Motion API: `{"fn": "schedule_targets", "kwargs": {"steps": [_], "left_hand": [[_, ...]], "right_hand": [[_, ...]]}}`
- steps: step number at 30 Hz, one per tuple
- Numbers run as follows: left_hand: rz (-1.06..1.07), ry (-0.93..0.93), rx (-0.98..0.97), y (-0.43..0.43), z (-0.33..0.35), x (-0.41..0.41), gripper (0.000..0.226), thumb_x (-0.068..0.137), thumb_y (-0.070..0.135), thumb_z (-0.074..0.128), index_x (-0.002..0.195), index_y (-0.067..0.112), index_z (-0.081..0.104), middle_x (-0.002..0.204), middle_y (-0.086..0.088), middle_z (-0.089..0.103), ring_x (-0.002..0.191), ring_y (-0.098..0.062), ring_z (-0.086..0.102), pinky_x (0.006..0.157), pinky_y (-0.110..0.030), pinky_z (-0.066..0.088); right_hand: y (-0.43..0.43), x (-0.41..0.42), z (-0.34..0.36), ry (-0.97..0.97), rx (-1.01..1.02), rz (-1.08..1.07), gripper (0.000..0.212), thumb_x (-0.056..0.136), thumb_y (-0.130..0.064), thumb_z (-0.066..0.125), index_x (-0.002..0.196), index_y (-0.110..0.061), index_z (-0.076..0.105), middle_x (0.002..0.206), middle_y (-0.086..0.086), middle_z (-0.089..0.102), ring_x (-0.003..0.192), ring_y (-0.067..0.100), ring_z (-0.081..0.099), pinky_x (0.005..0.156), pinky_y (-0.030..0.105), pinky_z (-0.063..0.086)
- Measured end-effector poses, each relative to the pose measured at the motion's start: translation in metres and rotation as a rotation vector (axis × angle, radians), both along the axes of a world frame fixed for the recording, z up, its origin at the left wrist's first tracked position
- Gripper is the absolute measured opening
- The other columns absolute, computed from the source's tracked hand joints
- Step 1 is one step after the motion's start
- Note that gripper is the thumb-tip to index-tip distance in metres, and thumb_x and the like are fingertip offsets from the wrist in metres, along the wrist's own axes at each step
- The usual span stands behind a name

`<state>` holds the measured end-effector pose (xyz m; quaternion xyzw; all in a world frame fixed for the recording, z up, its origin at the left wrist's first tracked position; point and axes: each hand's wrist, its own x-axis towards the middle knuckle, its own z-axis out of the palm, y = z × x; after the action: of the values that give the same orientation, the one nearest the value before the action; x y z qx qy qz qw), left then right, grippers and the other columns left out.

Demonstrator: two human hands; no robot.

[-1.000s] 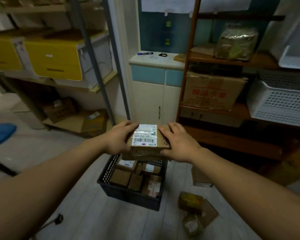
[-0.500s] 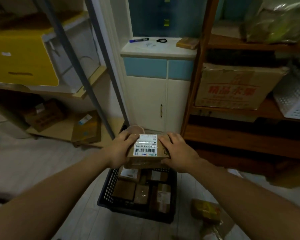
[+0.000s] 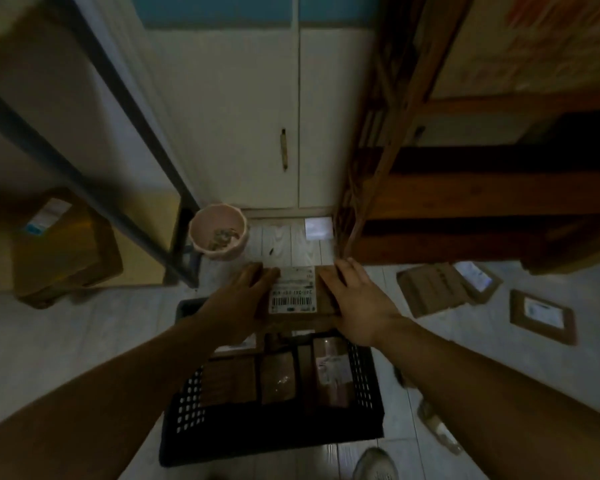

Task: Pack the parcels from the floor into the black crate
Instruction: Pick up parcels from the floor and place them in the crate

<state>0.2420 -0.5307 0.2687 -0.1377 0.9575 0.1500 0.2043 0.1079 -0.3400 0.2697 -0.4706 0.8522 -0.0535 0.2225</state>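
Observation:
A brown cardboard parcel (image 3: 293, 295) with a white barcode label is held between both hands over the far end of the black crate (image 3: 271, 434). My left hand (image 3: 239, 299) grips its left side and my right hand (image 3: 359, 303) grips its right side, fingers curled over the top edge. Several brown parcels (image 3: 278, 377) lie inside the crate. More parcels lie on the floor to the right: a flat brown one (image 3: 433, 291), one with a white label (image 3: 477, 280) and another labelled one (image 3: 542, 315).
A pink bowl (image 3: 218, 232) stands on the floor by a white cabinet (image 3: 257, 133). A metal rack post (image 3: 184, 237) is at left, a wooden shelf unit (image 3: 465, 202) at right. A cardboard box (image 3: 63, 244) sits under the rack. My shoe (image 3: 374, 464) is near the crate.
The view has tilted down and moved closer to the floor. The parcel in both hands has come down to the far end of the crate.

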Motion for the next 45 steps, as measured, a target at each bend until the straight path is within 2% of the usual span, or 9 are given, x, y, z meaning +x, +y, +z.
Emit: {"fn": "schedule_targets", "kwargs": {"steps": [10, 18, 22, 26, 30, 32, 39, 42, 45], "left_hand": [[0.040, -0.011, 0.038, -0.001, -0.252, -0.014, 0.089, 0.087, 0.039, 0.059, 0.151, 0.023, -0.001, 0.159, -0.010, -0.005, 0.146, -0.032, -0.008, 0.119, -0.050, 0.014], [0.100, 0.046, 0.077, 0.007, -0.350, -0.010, 0.086, 0.089, 0.033, 0.059, 0.151, 0.023, 0.001, 0.159, -0.011, -0.006, 0.146, -0.031, -0.009, 0.117, -0.054, 0.017], [0.208, 0.168, 0.191, 0.018, -0.364, -0.013, 0.074, 0.094, 0.023, 0.052, 0.151, 0.020, 0.006, 0.160, -0.008, -0.004, 0.147, -0.027, -0.007, 0.118, -0.043, 0.008], [0.417, 0.259, 0.427, 0.027, -0.357, -0.021, 0.052, 0.100, 0.017, 0.039, 0.149, 0.017, 0.023, 0.159, -0.005, 0.011, 0.147, -0.025, 0.009, 0.119, -0.039, 0.013], [0.092, -0.034, 0.154, 0.015, -0.348, -0.019, 0.086, 0.089, 0.034, 0.059, 0.151, 0.025, 0.001, 0.159, -0.004, -0.013, 0.146, -0.030, -0.010, 0.118, -0.053, 0.017], [0.081, -0.147, 0.118, 0.010, -0.322, -0.018, 0.092, 0.085, 0.043, 0.062, 0.151, 0.028, -0.001, 0.159, -0.003, -0.016, 0.145, -0.031, -0.017, 0.117, -0.056, 0.011], [0.157, -0.262, 0.109, 0.015, -0.145, -0.002, 0.086, 0.089, 0.051, 0.051, 0.151, 0.019, 0.002, 0.159, -0.010, -0.009, 0.145, -0.033, -0.013, 0.117, -0.049, 0.005], [0.192, -0.285, 0.134, 0.029, -0.054, 0.023, 0.099, 0.077, 0.074, 0.043, 0.151, 0.021, 0.006, 0.160, -0.011, -0.004, 0.146, -0.034, -0.010, 0.119, -0.052, 0.007], [0.221, -0.237, 0.098, 0.055, 0.035, 0.047, 0.086, 0.086, 0.054, 0.054, 0.151, 0.019, 0.010, 0.159, -0.011, 0.003, 0.146, -0.034, -0.004, 0.119, -0.048, 0.007]], "right_hand": [[-0.014, -0.006, -0.245, -0.001, 0.088, -0.070, 0.088, 0.086, -0.026, 0.066, 0.152, -0.023, 0.008, 0.159, 0.009, 0.002, 0.147, 0.032, -0.006, 0.116, 0.050, 0.017], [-0.015, -0.010, -0.336, -0.003, 0.069, -0.104, 0.084, 0.086, -0.036, 0.064, 0.151, -0.023, 0.013, 0.158, 0.010, 0.006, 0.146, 0.032, -0.003, 0.117, 0.046, 0.018], [-0.014, -0.011, -0.349, 0.007, 0.055, -0.138, 0.085, 0.085, -0.039, 0.063, 0.152, -0.021, 0.013, 0.159, 0.012, 0.006, 0.147, 0.033, -0.003, 0.117, 0.046, 0.013], [-0.002, -0.012, -0.346, 0.054, 0.077, -0.141, 0.077, 0.086, -0.027, 0.062, 0.151, -0.020, 0.020, 0.155, 0.012, 0.018, 0.145, 0.032, 0.010, 0.116, 0.045, 0.015], [-0.003, -0.013, -0.327, -0.021, 0.251, -0.135, 0.090, 0.086, -0.025, 0.062, 0.153, -0.025, 0.002, 0.160, 0.008, -0.001, 0.147, 0.032, -0.003, 0.117, 0.050, 0.013], [-0.006, -0.013, -0.302, -0.076, 0.270, -0.141, 0.091, 0.085, -0.027, 0.064, 0.153, -0.023, 0.004, 0.160, 0.008, -0.002, 0.147, 0.031, -0.005, 0.117, 0.050, 0.011], [0.020, -0.015, -0.135, -0.200, 0.262, -0.124, 0.081, 0.088, -0.028, 0.061, 0.153, -0.020, 0.013, 0.160, 0.010, 0.006, 0.146, 0.030, 0.005, 0.119, 0.042, 0.014], [0.047, -0.009, -0.040, -0.224, 0.240, -0.133, 0.073, 0.092, -0.033, 0.055, 0.152, -0.020, 0.016, 0.159, 0.010, 0.012, 0.145, 0.028, 0.011, 0.118, 0.038, 0.016], [0.078, 0.001, 0.051, -0.225, 0.261, -0.142, 0.074, 0.094, -0.038, 0.054, 0.153, -0.019, 0.013, 0.160, 0.011, 0.010, 0.146, 0.027, 0.009, 0.117, 0.036, 0.013]]}}
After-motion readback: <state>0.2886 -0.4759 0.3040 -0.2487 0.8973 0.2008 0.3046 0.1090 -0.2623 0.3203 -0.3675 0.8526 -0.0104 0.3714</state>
